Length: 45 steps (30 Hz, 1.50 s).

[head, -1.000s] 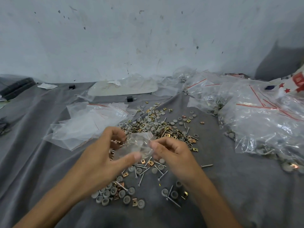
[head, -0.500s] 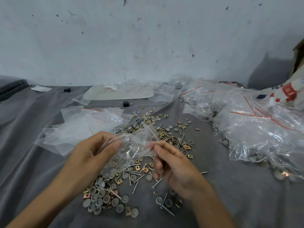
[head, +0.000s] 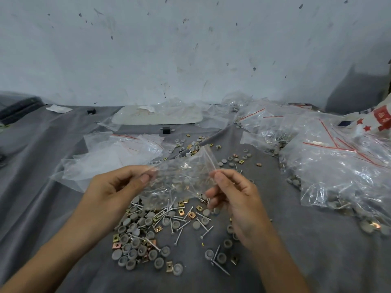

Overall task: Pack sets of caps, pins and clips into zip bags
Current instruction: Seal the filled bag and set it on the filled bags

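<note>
Bag [head: 182, 178] is up in the air between my two hands, just over the heap. My left hand [head: 114, 191] pinches its left edge with thumb and forefinger, and my right hand [head: 237, 204] pinches the right edge the same way. It's stretched flat. The long axis runs left to right and tilts up towards the right, where the faint red zip line sits, so the mouth points that way.

I'd say I'm getting it open, with nothing loaded that I can tell; the plastic is too clear to be sure. The next move calls for parting the lips at the zip end, then freeing one hand to gather a set.

Below lie caps [head: 127, 248], pins [head: 179, 235] and clips [head: 191, 214], loose on the grey cloth [head: 296, 240]. Empty bags [head: 110, 157] are on the left and filled bags [head: 338, 176] on the right.
</note>
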{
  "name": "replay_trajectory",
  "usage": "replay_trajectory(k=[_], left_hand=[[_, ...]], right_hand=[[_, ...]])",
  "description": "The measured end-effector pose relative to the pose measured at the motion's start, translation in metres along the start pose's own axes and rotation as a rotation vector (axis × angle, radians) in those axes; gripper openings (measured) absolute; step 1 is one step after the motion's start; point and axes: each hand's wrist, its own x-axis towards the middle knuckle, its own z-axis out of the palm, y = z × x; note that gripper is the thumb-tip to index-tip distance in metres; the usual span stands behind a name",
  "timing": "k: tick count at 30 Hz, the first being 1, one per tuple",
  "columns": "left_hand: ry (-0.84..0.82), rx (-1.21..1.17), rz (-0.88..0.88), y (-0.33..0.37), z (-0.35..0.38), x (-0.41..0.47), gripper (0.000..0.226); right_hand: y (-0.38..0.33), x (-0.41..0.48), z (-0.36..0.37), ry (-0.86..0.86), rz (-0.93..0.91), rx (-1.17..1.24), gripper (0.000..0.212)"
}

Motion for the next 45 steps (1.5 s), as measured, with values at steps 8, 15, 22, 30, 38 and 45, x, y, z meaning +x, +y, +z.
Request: replay_trajectory(k=[8,15,22,30,38,45], left_hand=[[-0.331,0.363,-0.077,0.003,-0.004,0.007,0.054],[-0.066,0.606,0.287,0.015,0.03,0.004,0.016],[-0.219,0.372,0.155,0.008,0.02,0.004,0.014],[-0.598,0.339,-0.066,0.015,0.021,0.016,0.082],[-0.47,-0.041,-0.09,0.015,0.041,0.013,0.028],[-0.595,-0.049,-0.215,0.002,0.042,0.01,0.045]], right_hand=[[-0.002,-0.004,0.005,-0.159,-0.048,-0.138,0.022],[0.002,-0.007,0.009,-0.204,-0.052,-0.178,0.021],[0.004,-0.006,0.009,-0.233,-0.053,-0.215,0.015],[-0.011,-0.01,0.006,-0.437,-0.116,-0.271,0.013],[-0.019,-0.004,-0.009,-0.333,-0.175,-0.313,0.016],[-0.018,0.0,-0.006,-0.067,-0.222,-0.056,0.027]])
